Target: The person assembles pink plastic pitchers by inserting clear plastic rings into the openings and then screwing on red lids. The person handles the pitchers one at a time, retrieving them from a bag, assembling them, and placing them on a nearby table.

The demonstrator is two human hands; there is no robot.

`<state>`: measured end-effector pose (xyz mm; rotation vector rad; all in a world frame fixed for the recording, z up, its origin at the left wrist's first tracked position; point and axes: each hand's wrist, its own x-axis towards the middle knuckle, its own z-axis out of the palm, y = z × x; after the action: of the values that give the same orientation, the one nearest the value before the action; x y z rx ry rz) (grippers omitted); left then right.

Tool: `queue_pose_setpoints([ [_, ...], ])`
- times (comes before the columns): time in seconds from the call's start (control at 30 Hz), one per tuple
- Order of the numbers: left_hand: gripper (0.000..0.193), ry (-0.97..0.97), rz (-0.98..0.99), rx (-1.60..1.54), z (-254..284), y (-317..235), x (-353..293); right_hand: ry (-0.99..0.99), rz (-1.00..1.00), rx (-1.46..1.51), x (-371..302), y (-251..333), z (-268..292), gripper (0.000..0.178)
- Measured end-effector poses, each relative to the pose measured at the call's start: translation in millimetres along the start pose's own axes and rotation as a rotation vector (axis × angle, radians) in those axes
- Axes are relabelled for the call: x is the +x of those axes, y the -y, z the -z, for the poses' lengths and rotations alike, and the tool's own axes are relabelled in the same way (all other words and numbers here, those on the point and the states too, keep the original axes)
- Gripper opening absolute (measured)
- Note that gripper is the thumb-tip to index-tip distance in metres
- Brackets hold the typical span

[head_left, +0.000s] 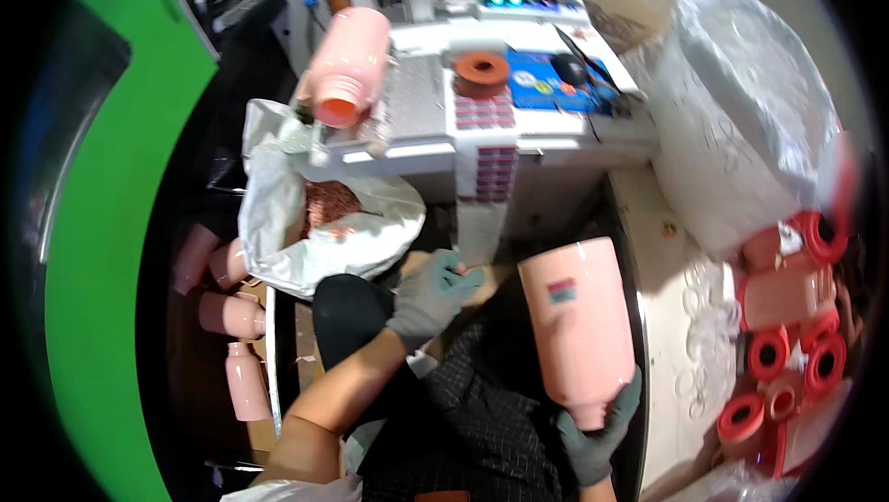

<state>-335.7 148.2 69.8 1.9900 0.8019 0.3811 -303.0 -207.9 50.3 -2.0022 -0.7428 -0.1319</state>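
My right hand (602, 432), in a grey glove, grips a large pink plastic bottle (579, 326) by its neck. The bottle is tilted with its base up and its mouth down in my palm. A small red and blue-grey sticker (562, 292) is on its side. My left hand (435, 296), also gloved, is closed at the lower end of a strip of labels (479, 224). That strip hangs over the front edge of the white bench from around a brown-orange roll core (482, 69). What lies between the left fingertips is partly hidden.
Another pink bottle (350, 67) lies on the bench (417, 145). An open white sack (370, 252) holds brown-pink scraps. Several pink bottles (231, 315) lie at the left. On the right stand a large plastic-lined bag (732, 113), clear rings (699, 335) and red-pink parts (769, 354).
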Motion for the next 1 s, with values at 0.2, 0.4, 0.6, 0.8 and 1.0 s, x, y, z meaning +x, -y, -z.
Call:
queue_pose_setpoints([
  [0.2,0.044,-0.579,-0.696,0.832,157,1,81,-0.107,-0.110,0.349,63,1,-5,0.112],
  [0.4,0.020,-0.540,-0.763,1.232,214,24,162,-0.116,0.352,-0.026,171,59,-44,0.099],
  [0.6,0.016,-0.510,-1.238,0.937,168,-65,-37,-0.133,0.745,-0.365,273,135,-111,0.087],
  [0.8,0.024,-0.020,-0.809,0.000,115,-21,-110,0.051,0.953,-0.438,346,204,-273,0.089],
  [1.0,0.028,-0.088,-0.626,-0.139,130,8,-117,0.192,0.939,-0.731,365,254,-373,0.076],
])
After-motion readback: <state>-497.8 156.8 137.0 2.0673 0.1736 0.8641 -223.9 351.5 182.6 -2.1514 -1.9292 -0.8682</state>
